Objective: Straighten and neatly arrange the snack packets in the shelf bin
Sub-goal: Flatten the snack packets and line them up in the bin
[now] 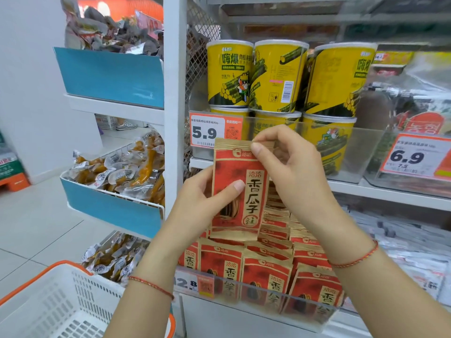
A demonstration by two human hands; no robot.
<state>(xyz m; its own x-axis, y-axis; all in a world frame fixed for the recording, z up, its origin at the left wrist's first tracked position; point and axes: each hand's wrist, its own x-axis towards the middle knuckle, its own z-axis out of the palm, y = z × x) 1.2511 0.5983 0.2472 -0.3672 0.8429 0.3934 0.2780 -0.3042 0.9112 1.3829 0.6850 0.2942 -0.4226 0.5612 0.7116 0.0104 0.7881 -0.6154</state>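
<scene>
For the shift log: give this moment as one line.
left hand holds red packet | right hand pinches its top | above bin

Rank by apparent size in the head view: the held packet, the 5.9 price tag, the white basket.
1. White basket, though it sits nearest the camera and is cut off.
2. Held packet.
3. 5.9 price tag.

Red-tan packet [238, 189] upright above packets [266, 274] in bin [256, 311].

I log red-and-tan snack packets [238, 189], yellow-and-green canisters [230, 74], blue-fronted bins [109, 76], an orange-rimmed white basket [56, 298].
</scene>
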